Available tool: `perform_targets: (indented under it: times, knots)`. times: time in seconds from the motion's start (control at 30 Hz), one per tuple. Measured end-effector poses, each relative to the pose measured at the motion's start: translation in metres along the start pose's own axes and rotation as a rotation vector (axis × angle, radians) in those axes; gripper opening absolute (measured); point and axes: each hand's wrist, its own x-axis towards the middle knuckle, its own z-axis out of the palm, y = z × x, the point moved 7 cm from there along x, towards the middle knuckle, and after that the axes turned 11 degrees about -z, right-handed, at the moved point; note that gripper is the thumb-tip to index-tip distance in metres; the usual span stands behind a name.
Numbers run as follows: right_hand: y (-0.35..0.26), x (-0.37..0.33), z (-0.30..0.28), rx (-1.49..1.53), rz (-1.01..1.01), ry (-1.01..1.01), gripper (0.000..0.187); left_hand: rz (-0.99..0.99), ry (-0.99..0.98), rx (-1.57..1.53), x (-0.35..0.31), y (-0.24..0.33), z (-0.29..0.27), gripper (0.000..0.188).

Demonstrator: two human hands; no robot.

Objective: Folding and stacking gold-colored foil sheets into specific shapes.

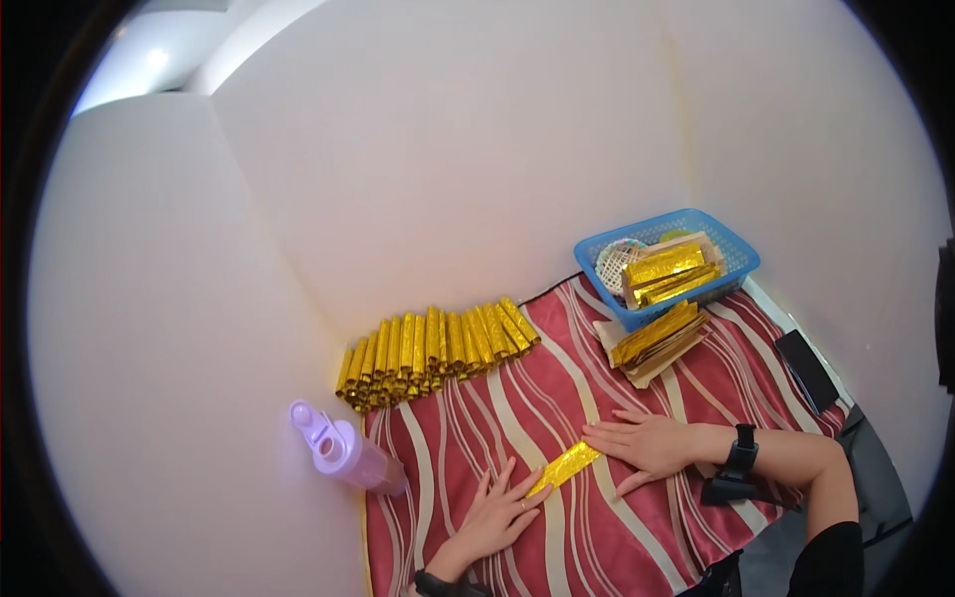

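Note:
A flat strip of shiny gold foil paper (564,469) lies aslant on the striped red cloth between my hands. My left hand (494,515) rests on the cloth with its fingers spread, the fingertips touching the strip's near left end. Over the far right end, my right hand (647,444) lies flat with its fingers stretched out and its thumb apart. Neither hand grips anything. The fingers of my right hand hide that end of the strip.
Many gold foil rolls (438,343) are stacked along the back wall. A lilac bottle (353,456) stands at the left edge. Folded gold sheets (657,338) lie before a blue basket (738,257) holding more sheets. A black phone (807,372) lies at the right.

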Motion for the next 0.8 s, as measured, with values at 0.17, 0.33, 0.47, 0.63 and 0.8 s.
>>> perform_targets:
  times: [0.17,0.33,0.47,0.63,0.8]
  knots:
    - [-0.016,0.021,-0.004,-0.111,0.067,-0.031,0.098,0.034,0.015,0.014,0.002,0.002,-0.001,0.041]
    - [-0.05,0.05,0.008,0.09,-0.112,0.195,0.101,0.045,0.01,0.034,0.004,0.003,0.004,0.04]
    - [-0.03,0.03,0.006,0.091,-0.098,0.104,0.101,-0.02,0.01,0.037,-0.002,0.006,-0.001,0.039]
    - [-0.014,0.004,-0.003,-0.023,0.009,0.003,0.102,-0.058,0.017,0.023,-0.007,0.005,-0.003,0.039]
    - [-0.023,0.028,-0.003,-0.113,0.108,-0.134,0.102,-0.026,0.002,0.007,-0.004,0.003,-0.001,0.039]
